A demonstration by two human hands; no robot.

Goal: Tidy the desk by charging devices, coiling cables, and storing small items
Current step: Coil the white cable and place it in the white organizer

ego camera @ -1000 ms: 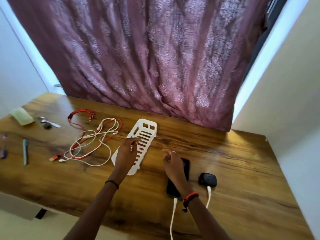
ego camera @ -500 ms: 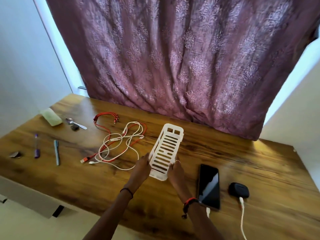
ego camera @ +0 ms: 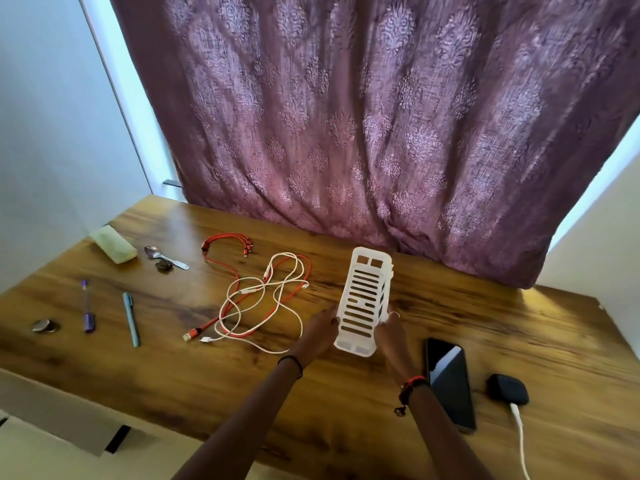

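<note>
Left hand [ego camera: 320,332] and right hand [ego camera: 391,336], fingers curled, grip the slotted tray [ego camera: 363,299] by its edges; cables [ego camera: 195,331] left, phone [ego camera: 448,382] right.

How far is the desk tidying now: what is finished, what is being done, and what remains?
Done, apparently: the earbud case has a charging lead plugged in; the phone lies beside it, any plug hidden behind the right arm. In hand: the left hand and right hand hold the white basket. Left: the red cable and white cable lie tangled, and the purple pen, blue pen and spoon lie loose.
</note>
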